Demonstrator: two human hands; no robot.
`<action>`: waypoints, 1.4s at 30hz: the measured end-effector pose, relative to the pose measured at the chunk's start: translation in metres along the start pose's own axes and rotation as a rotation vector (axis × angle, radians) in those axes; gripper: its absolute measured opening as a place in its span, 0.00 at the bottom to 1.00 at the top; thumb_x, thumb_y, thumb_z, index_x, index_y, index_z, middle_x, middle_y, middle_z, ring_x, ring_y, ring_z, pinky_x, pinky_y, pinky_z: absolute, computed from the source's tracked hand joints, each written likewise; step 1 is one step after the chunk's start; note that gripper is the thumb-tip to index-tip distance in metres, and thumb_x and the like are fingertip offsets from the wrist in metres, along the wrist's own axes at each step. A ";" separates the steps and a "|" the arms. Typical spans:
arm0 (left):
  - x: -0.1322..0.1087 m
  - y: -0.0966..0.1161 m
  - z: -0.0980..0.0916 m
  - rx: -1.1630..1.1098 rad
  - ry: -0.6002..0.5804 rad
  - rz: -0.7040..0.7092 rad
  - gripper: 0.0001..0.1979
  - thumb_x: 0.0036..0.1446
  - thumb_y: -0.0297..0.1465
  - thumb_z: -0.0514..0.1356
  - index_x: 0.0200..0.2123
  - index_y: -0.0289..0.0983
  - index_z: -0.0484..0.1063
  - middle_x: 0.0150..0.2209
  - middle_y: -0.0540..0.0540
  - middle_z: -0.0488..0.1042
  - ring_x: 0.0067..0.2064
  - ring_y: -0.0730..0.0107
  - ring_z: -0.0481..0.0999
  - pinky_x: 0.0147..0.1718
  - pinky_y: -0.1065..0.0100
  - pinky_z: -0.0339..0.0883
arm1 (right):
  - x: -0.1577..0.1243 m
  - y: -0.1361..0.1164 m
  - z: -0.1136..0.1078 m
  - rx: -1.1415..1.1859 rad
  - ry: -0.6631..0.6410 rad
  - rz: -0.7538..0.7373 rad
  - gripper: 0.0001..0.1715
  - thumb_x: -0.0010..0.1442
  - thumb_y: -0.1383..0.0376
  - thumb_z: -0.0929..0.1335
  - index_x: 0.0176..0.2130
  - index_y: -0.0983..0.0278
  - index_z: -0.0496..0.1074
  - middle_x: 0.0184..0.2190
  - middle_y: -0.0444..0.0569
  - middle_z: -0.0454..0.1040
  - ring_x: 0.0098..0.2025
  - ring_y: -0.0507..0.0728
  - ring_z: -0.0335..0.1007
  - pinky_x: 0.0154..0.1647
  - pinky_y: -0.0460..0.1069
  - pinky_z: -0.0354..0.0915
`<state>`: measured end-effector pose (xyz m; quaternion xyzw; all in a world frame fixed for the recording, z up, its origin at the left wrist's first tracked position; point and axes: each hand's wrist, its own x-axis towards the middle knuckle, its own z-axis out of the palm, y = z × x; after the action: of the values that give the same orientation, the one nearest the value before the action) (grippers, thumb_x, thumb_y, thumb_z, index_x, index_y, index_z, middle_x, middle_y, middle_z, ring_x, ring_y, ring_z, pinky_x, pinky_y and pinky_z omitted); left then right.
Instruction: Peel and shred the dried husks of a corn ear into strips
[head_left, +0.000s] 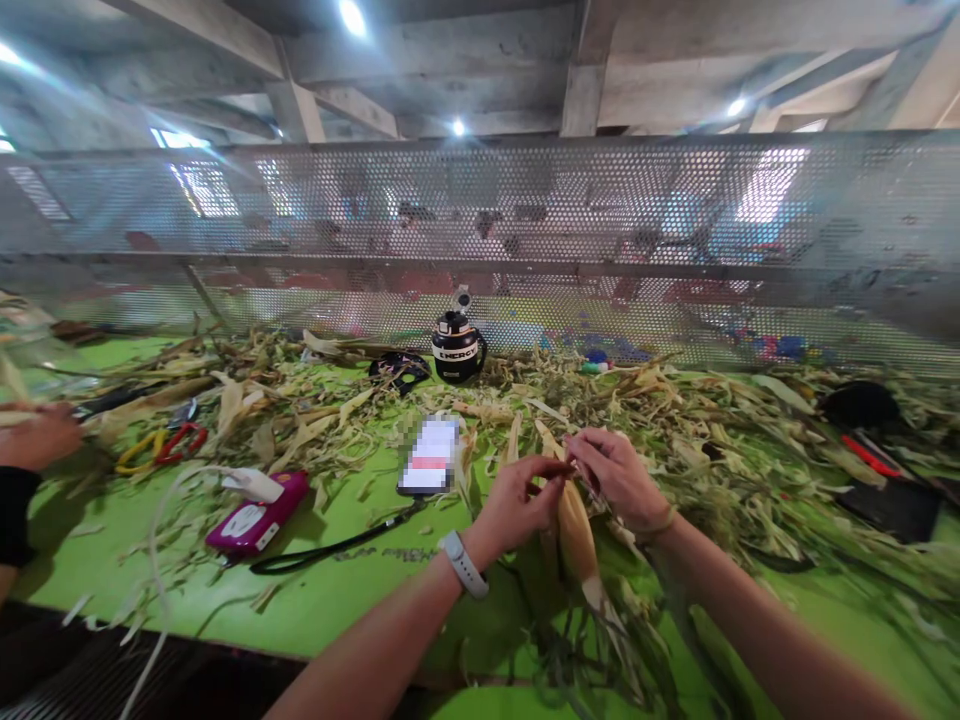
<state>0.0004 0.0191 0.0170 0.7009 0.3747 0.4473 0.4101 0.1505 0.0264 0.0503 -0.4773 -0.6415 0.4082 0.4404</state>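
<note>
My left hand (523,497), with a pale band on its wrist, has its fingertips pinched together beside those of my right hand (613,476). Between and below them hangs a long dried corn husk (577,535), yellowish and tapering down toward thin green strands near the table's front edge. Both hands are closed at the husk's upper end, and the fingers hide the exact spot they grip. A phone (430,455) with a lit screen lies to the left of my hands, its black strap trailing leftward.
Husk scraps (705,450) litter the green table (97,575). At left are a purple power bank (255,518) with a white plug and cable, red- and yellow-handled tools (161,448), and another person's hand (39,437). A black flask (457,350) stands before the perforated metal screen (525,220).
</note>
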 end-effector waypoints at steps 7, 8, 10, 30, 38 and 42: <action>0.003 -0.003 -0.002 -0.165 -0.057 -0.093 0.15 0.49 0.41 0.61 0.27 0.34 0.77 0.24 0.46 0.73 0.26 0.73 0.67 0.25 0.73 0.60 | 0.002 0.002 0.001 0.204 -0.033 0.099 0.22 0.52 0.51 0.67 0.19 0.63 0.64 0.09 0.37 0.57 0.11 0.45 0.49 0.11 0.43 0.49; 0.004 -0.004 -0.002 -0.157 -0.028 -0.083 0.15 0.49 0.41 0.62 0.25 0.34 0.77 0.22 0.47 0.72 0.25 0.74 0.66 0.24 0.73 0.59 | 0.002 0.002 0.001 0.222 -0.031 0.114 0.22 0.51 0.51 0.67 0.19 0.63 0.64 0.09 0.37 0.57 0.11 0.45 0.48 0.11 0.43 0.48; 0.006 -0.007 -0.002 -0.126 0.069 -0.034 0.14 0.48 0.41 0.63 0.25 0.34 0.77 0.23 0.47 0.71 0.26 0.73 0.67 0.23 0.73 0.58 | 0.003 0.002 0.001 0.289 -0.003 0.153 0.22 0.50 0.51 0.68 0.18 0.63 0.63 0.09 0.37 0.57 0.10 0.45 0.48 0.10 0.43 0.46; 0.005 -0.004 -0.001 -0.541 0.031 -0.420 0.18 0.42 0.43 0.66 0.27 0.34 0.69 0.20 0.52 0.70 0.18 0.83 0.58 0.17 0.77 0.46 | 0.008 0.002 -0.013 0.230 -0.196 0.252 0.25 0.48 0.49 0.69 0.18 0.64 0.62 0.10 0.36 0.58 0.12 0.44 0.49 0.12 0.42 0.46; 0.002 -0.005 -0.005 -0.470 -0.196 -0.488 0.15 0.39 0.40 0.68 0.26 0.33 0.76 0.21 0.50 0.71 0.21 0.80 0.63 0.21 0.74 0.51 | 0.009 -0.014 -0.039 -0.018 -0.415 0.147 0.21 0.50 0.51 0.69 0.23 0.65 0.65 0.13 0.36 0.61 0.14 0.45 0.54 0.15 0.42 0.50; 0.001 -0.005 -0.008 -0.492 -0.336 -0.469 0.12 0.39 0.36 0.68 0.28 0.34 0.78 0.24 0.46 0.75 0.26 0.76 0.68 0.30 0.72 0.60 | 0.011 -0.004 -0.028 -0.027 -0.414 0.127 0.22 0.50 0.50 0.69 0.24 0.66 0.66 0.14 0.37 0.62 0.15 0.45 0.57 0.17 0.42 0.54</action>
<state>-0.0075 0.0235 0.0145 0.5400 0.3339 0.2966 0.7134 0.1750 0.0389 0.0639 -0.4284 -0.6926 0.5157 0.2661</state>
